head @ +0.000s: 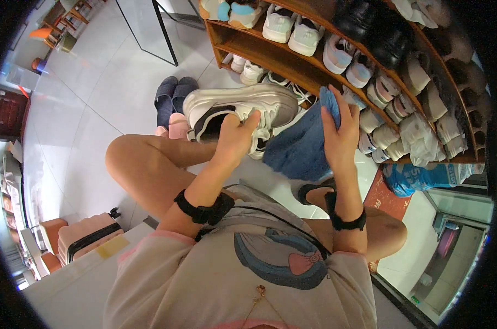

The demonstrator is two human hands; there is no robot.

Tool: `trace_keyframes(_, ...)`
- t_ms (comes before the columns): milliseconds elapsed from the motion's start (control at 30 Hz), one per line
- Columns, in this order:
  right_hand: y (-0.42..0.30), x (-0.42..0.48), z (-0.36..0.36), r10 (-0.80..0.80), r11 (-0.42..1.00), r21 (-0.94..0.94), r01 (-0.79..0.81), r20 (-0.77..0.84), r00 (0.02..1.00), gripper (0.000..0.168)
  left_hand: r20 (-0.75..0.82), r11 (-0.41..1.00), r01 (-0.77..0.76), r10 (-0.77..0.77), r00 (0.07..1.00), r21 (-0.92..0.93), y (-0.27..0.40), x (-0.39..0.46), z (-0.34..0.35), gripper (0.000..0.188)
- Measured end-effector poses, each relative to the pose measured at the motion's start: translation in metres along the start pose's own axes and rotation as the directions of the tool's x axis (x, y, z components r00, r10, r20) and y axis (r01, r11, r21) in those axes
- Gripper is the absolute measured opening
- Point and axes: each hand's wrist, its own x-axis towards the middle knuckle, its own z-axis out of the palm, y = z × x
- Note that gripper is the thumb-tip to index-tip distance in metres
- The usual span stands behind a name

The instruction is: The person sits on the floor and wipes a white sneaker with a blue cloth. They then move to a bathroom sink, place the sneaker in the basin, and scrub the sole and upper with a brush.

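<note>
My left hand (pixel 236 133) grips a white lace-up sneaker (pixel 281 107) at its tongue and collar. The sneaker is turned on its side, its dark-lined opening facing me and its toe pointing right. From my right hand (pixel 342 127) hangs a blue cloth (pixel 299 142), pinched at its upper edge between thumb and fingers. The cloth is just right of the sneaker's laces; whether the two touch, I cannot tell. Part of another light shoe shows below the laces, mostly hidden.
A wooden shoe rack (pixel 265 43) full of shoes curves along the top right. Dark blue slides (pixel 166 96) and pink slippers (pixel 178 126) lie on the tiled floor. At lower left stands a pink suitcase (pixel 86 234). A blue plastic package (pixel 417 179) sits under the rack's right end.
</note>
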Motion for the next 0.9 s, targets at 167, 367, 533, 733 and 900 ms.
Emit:
trace_keyframes(167,0.006,0.011,0.024,-0.092,0.984,-0.146,0.101,0.067,0.993,0.043,0.037,0.891,-0.046,0.070,0.997,-0.453,-0.011,0.001,0.006,0.030)
trace_keyframes(367,-0.019,-0.026,0.048,-0.105,0.984,-0.157,0.080,-0.155,0.982,0.049,0.140,0.606,0.104,0.012,0.990,-0.789,0.006,0.002,0.009,0.024)
trace_keyframes(533,-0.023,-0.044,0.051,-0.107,0.988,0.115,0.102,0.040,0.993,0.053,0.116,0.587,0.083,0.018,0.993,-0.805,0.001,0.012,0.005,0.025)
trace_keyframes(733,-0.030,0.020,0.007,-0.161,0.987,-0.028,0.159,-0.078,0.984,0.043,0.167,0.588,0.080,0.094,0.981,-0.805,0.003,0.006,0.000,0.026)
trace_keyframes(900,-0.029,0.005,0.032,-0.283,0.950,-0.185,0.253,-0.164,0.945,0.045,0.173,0.515,0.133,0.029,0.985,-0.847,0.012,0.001,0.012,0.026)
